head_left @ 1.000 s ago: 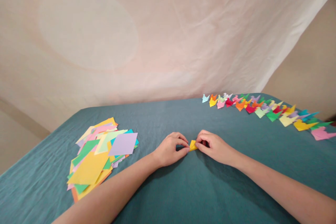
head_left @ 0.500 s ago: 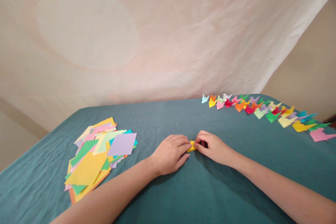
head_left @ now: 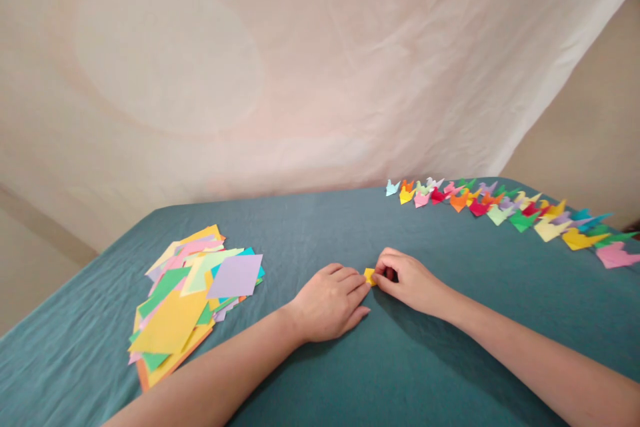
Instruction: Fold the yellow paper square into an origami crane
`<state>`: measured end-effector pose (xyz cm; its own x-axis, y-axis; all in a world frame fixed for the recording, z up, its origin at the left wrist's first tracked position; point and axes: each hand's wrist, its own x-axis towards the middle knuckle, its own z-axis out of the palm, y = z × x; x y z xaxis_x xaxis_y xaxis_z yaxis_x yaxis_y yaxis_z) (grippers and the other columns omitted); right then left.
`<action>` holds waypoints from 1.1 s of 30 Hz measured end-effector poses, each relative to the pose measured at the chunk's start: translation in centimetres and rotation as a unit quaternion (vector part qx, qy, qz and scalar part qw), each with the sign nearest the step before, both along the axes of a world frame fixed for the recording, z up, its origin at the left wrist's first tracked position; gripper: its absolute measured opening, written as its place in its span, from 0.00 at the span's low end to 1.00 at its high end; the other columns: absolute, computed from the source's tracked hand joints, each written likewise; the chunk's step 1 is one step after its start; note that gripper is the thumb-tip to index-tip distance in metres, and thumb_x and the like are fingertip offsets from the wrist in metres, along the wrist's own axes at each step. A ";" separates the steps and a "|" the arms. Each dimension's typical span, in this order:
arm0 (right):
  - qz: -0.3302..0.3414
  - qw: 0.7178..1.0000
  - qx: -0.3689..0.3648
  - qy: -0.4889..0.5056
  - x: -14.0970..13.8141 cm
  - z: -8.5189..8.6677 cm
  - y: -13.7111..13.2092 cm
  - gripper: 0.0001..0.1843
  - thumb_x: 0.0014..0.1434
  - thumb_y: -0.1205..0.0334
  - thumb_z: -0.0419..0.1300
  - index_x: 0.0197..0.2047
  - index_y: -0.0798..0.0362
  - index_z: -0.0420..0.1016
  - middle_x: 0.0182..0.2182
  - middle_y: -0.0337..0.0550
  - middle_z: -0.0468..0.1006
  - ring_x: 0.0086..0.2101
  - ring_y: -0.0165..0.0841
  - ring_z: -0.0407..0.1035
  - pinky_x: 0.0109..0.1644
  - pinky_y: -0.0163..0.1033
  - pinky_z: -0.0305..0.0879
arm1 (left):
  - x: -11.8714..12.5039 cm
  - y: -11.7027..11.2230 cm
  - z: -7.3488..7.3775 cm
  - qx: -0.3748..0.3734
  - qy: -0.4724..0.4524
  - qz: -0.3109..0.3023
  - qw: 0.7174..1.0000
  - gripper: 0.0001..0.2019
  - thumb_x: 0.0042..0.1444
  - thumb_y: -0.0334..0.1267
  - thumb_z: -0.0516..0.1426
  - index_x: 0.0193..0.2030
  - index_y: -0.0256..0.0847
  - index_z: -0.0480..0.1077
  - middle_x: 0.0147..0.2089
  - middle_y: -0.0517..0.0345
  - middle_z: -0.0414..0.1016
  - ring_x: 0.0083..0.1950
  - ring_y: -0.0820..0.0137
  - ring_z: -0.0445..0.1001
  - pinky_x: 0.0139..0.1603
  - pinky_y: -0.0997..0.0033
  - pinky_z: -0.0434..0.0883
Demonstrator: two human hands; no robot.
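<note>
A small folded piece of yellow paper (head_left: 369,275) lies on the table between my two hands. My left hand (head_left: 331,303) rests palm down to its left, fingers stretched out and fingertips touching the paper's left edge. From the other side, my right hand (head_left: 404,279) pinches the paper's right edge between thumb and bent fingers. Those fingers cover part of the paper, so its full shape is hidden.
At the left is a loose heap of coloured paper sheets (head_left: 173,320), with a lilac square (head_left: 235,275) on top. Folded paper birds (head_left: 500,215) in many colours stand in rows at the far right. Dark green cloth (head_left: 310,230) covers the table; a pale sheet (head_left: 320,67) hangs behind.
My left hand has shifted slightly right and toward me, uncovering the paper's upper left part. My right hand keeps its pinch. The whole view has moved a little.
</note>
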<state>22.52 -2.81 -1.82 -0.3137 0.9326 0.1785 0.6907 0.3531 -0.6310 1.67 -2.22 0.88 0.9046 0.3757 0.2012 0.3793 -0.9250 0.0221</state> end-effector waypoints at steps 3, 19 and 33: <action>-0.001 1.000 0.007 -0.002 0.0 -0.1 0.0 0.06 0.55 0.65 0.55 0.27 0.53 0.68 0.29 0.39 0.68 0.25 0.27 0.65 0.30 0.33 0.60 | 0.0 0.0 0.0 -0.003 -0.001 0.000 1.000 0.17 0.61 0.43 0.48 0.51 0.37 0.65 0.47 0.48 0.72 0.51 0.63 0.68 0.54 0.62 0.62; -0.021 0.999 0.010 -0.027 -0.4 -0.2 -0.1 0.06 0.55 0.65 0.54 0.27 0.53 0.66 0.28 0.39 0.67 0.25 0.27 0.64 0.30 0.34 0.60 | 0.0 0.1 0.1 -0.025 0.007 0.001 1.000 0.16 0.61 0.42 0.49 0.52 0.36 0.64 0.47 0.48 0.71 0.50 0.63 0.68 0.53 0.62 0.64; -0.025 1.000 0.006 -0.011 -0.4 -0.1 -0.1 0.03 0.55 0.65 0.55 0.29 0.53 0.67 0.30 0.38 0.66 0.26 0.27 0.64 0.31 0.34 0.60 | 0.0 0.3 -0.1 -0.026 -0.001 -0.007 1.000 0.15 0.62 0.41 0.47 0.51 0.37 0.65 0.47 0.49 0.70 0.50 0.64 0.68 0.51 0.63 0.65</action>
